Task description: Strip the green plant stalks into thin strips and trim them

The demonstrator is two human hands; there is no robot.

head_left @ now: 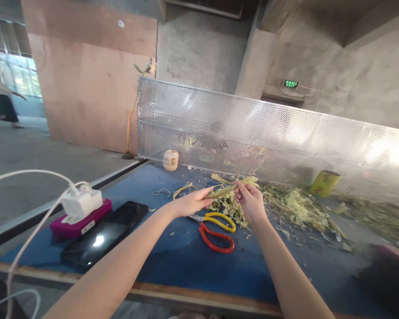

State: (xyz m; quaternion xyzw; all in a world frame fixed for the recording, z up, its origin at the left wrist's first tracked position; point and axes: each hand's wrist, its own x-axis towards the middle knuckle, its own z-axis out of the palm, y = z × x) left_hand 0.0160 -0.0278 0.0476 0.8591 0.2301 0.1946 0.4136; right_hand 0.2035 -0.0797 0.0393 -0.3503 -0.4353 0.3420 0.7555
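Between my hands stretches a long, pale yellow-green dried leaf (pixel 223 191), husk-like in look. My left hand (pixel 195 201) pinches its left end, fingers pointing right. Thumb and fingers of my right hand (pixel 250 200) are closed on its other end. Just below lies a pair of scissors (pixel 217 233), one handle loop yellow and one red, its blades partly under my left wrist. Behind and under the leaf spreads a heap of dry plant scraps (pixel 234 208).
More dried plant matter (pixel 302 208) lies to the right, near a yellow-green can (pixel 324 183). A jar (pixel 170 160) stands by the perforated metal screen (pixel 269 133). At left are a black phone (pixel 104 232) and a magenta power strip (pixel 83 221) with a white charger. A person (pixel 1 97) walks far left.
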